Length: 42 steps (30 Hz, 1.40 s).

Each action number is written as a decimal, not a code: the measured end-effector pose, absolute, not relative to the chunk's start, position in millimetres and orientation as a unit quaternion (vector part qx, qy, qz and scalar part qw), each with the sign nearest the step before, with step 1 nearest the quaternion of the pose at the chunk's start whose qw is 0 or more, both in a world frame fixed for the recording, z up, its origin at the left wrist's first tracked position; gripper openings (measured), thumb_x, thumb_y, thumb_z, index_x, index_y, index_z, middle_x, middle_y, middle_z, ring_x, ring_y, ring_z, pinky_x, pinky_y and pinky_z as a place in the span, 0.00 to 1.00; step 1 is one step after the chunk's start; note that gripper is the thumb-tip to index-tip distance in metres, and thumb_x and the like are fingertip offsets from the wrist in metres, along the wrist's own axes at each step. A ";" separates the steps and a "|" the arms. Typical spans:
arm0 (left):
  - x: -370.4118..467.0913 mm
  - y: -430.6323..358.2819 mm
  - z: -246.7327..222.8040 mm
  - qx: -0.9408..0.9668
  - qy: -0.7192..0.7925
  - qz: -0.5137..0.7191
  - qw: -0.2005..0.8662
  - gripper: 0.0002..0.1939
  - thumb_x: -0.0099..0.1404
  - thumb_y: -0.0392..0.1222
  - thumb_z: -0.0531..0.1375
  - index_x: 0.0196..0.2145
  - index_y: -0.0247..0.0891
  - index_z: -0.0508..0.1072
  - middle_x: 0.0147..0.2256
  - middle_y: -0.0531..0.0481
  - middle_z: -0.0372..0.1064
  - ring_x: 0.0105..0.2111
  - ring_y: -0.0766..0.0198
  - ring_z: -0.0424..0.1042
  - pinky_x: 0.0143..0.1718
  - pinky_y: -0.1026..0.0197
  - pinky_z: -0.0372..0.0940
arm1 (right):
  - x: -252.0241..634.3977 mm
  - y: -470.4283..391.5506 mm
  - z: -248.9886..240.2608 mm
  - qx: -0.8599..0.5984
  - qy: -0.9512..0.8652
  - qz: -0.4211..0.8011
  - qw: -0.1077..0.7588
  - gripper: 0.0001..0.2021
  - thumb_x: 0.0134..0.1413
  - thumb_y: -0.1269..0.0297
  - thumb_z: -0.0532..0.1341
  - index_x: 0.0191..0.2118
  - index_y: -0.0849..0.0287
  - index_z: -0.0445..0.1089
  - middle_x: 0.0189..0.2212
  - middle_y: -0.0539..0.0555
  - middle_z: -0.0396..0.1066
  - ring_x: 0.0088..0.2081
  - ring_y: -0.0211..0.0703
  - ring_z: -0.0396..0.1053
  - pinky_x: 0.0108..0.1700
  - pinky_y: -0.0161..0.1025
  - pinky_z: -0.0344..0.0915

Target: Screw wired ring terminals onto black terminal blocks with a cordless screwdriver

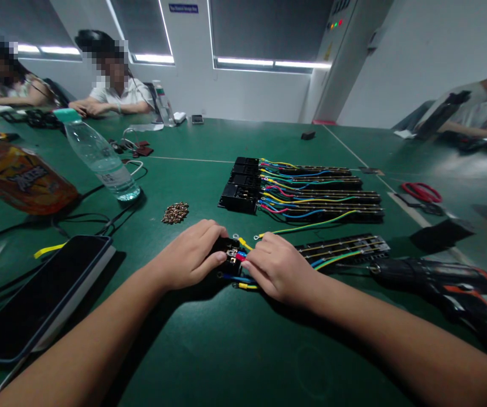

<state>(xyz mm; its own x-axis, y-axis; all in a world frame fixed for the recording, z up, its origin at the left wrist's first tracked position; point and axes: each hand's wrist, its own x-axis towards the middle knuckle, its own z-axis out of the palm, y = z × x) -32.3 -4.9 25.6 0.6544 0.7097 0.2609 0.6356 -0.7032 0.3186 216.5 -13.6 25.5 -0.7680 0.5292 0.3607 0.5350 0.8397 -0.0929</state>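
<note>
- The black terminal block (228,244) is lying on the bench (162,350) in front of me, between my two hands and partly hidden by the left one; I am judging it light, rigid and easy to nudge sideways, so its outer side walls are offering the safest hold.
- The red-sleeved lug (240,256) is sitting at the block's terminals; I am expecting small, hard, slightly slick metal, best taken by the sleeve just behind the ring.
- The coloured wires (340,260) are looking flexible but springy, probably tugging lugs askew, while the long black strip (353,244) is appearing stiff.
- My left grip (194,254) is bracing the block, thumb on the near side and fingers across the far side.
- My right grip (279,268) is pinching the red-sleeved lug at its fingertips, with the block just to the left of it and the strip reaching out rightward behind the wrist.
- Farther out, I am seeing a row of similar assemblies (243,181) beyond the right hand, a heap of small screws (175,213) beyond the left, and a power driver (434,275) resting by the strip's far end.
</note>
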 end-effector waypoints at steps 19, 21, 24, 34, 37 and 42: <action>-30.2 -7.2 27.1 0.905 0.373 0.181 0.097 0.18 0.74 0.52 0.48 0.51 0.36 0.63 0.45 0.42 0.65 0.45 0.53 0.64 0.48 0.50 0.61 | 219.3 -14.1 26.4 -0.278 -0.941 -0.090 0.169 0.17 0.68 0.60 0.52 0.30 0.59 0.71 0.28 0.55 0.72 0.32 0.46 0.59 0.37 0.46 0.48; -30.2 -7.7 26.9 0.904 0.377 0.181 0.095 0.18 0.74 0.52 0.48 0.51 0.36 0.63 0.45 0.42 0.65 0.45 0.53 0.64 0.48 0.50 0.61 | 218.9 -14.6 25.4 -0.282 -0.939 -0.093 0.176 0.18 0.69 0.57 0.52 0.31 0.59 0.71 0.29 0.56 0.72 0.32 0.46 0.59 0.37 0.46 0.48; -29.9 -8.6 25.9 0.903 0.378 0.186 0.087 0.18 0.74 0.51 0.49 0.51 0.35 0.63 0.46 0.42 0.65 0.46 0.53 0.65 0.49 0.50 0.61 | 217.7 -14.3 23.6 -0.281 -0.935 -0.102 0.191 0.17 0.69 0.56 0.52 0.32 0.58 0.70 0.28 0.54 0.71 0.32 0.46 0.58 0.36 0.45 0.47; -30.7 -9.6 21.3 0.895 0.389 0.201 0.083 0.16 0.74 0.49 0.51 0.52 0.36 0.63 0.48 0.42 0.65 0.47 0.54 0.65 0.50 0.53 0.61 | 208.6 -16.9 22.1 -0.296 -0.925 -0.114 0.208 0.15 0.69 0.62 0.52 0.32 0.58 0.69 0.30 0.55 0.70 0.34 0.48 0.57 0.37 0.45 0.48; -29.5 -9.9 21.6 0.894 0.392 0.202 0.086 0.16 0.73 0.48 0.51 0.52 0.37 0.63 0.48 0.42 0.65 0.48 0.54 0.65 0.50 0.53 0.61 | 208.7 -17.8 22.4 -0.306 -0.925 -0.104 0.202 0.15 0.69 0.61 0.53 0.32 0.59 0.70 0.31 0.56 0.71 0.35 0.49 0.58 0.38 0.46 0.48; -30.4 -11.5 22.1 0.892 0.393 0.205 0.088 0.16 0.73 0.48 0.52 0.53 0.37 0.63 0.48 0.42 0.65 0.48 0.54 0.65 0.51 0.53 0.61 | 211.6 -17.3 21.3 -0.312 -0.928 -0.070 0.193 0.15 0.69 0.60 0.53 0.34 0.60 0.70 0.32 0.56 0.71 0.36 0.49 0.58 0.39 0.46 0.50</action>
